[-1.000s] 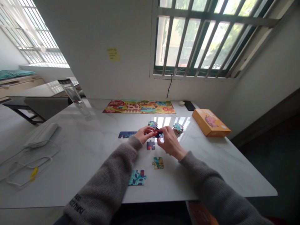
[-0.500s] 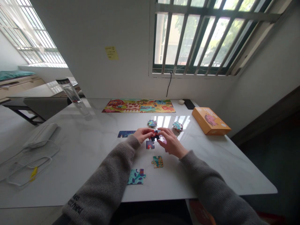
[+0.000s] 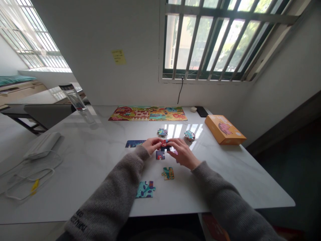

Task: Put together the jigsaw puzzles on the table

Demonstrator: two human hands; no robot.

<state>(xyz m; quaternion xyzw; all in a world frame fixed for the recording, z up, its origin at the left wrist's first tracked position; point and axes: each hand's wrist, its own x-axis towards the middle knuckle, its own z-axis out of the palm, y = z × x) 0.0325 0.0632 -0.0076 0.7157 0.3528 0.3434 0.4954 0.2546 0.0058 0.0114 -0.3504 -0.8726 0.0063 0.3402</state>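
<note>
Both my hands meet over the middle of the white table, fingers closed on a dark blue and red puzzle piece [image 3: 165,146]. My left hand [image 3: 151,145] grips its left side and my right hand [image 3: 182,152] its right side. Just below lies a purple puzzle piece with a red figure [image 3: 160,155]. A dark blue joined strip [image 3: 134,144] runs partly behind my left hand, and a pink-purple piece shows partly under my right fingers. Nearer to me are a green and orange piece [image 3: 168,173] and a teal leaf-patterned section [image 3: 145,189], partly covered by my left sleeve.
Two piles of pieces, a left pile [image 3: 162,132] and a right pile [image 3: 189,135], sit beyond my hands. Behind them lies a farm picture strip [image 3: 147,113]. An orange box [image 3: 224,130], black phone [image 3: 201,111], glass bottle [image 3: 75,100] and white device with cable [image 3: 43,146] stand around.
The held piece has turned slightly and lies more level between my fingers. My hands have barely shifted, and the other pieces stay where they were.
</note>
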